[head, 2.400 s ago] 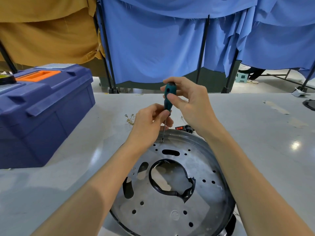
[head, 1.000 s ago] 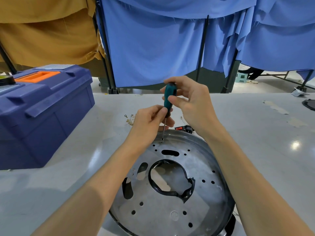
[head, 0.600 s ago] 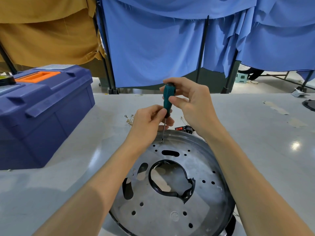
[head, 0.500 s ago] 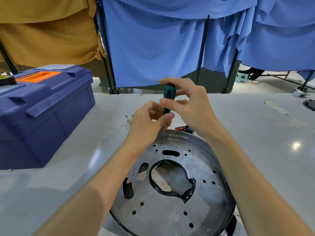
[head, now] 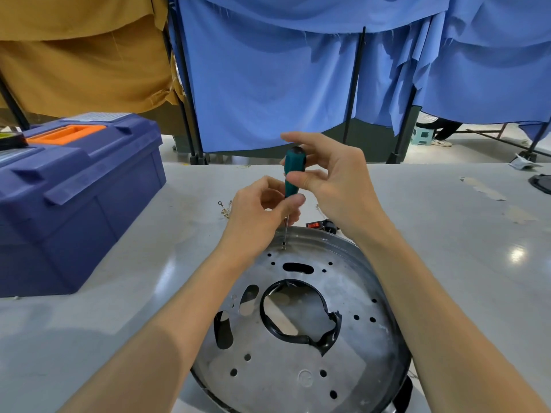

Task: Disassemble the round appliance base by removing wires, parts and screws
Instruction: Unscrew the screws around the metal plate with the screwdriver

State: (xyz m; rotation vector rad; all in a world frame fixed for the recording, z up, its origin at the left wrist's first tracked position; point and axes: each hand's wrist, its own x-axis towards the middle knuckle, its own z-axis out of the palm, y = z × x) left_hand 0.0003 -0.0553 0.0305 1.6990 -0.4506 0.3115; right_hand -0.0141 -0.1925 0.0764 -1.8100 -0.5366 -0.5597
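A closed blue toolbox (head: 74, 198) with an orange handle (head: 67, 134) sat at the left end of the pale grey table (head: 447, 248), below a mustard cloth (head: 83, 55) hung behind it. Just right of the box, a few small loose wire terminals (head: 223, 207) lay on the tabletop, partly hidden by the person's left hand (head: 259, 216). That hand, fingers curled, pinched the lower end of a green-handled screwdriver (head: 292, 174) where the handle met the thin metal shaft. The tool stood nearly upright, its tip set on a small screw (head: 283, 247) at the far edge of the round appliance base (head: 283, 371). The base, a shiny metal disc pierced with holes and slots, lay flat on the table directly in front of the person, between the two forearms, with a torn black rubber ring (head: 293, 338) lining its large central opening. A small black part with a red switch (head: 314, 225) rested on the table just beyond the base's far rim. The right hand (head: 334, 186) held the upper part of the screwdriver handle, thumb pressed on its front and fingers behind it, the index finger stretched above the cap. Blue curtains (head: 268, 84) on dark poles filled the background to the right, and a dark object (head: 541, 183), cut off by the frame, sat at the table's far right edge.
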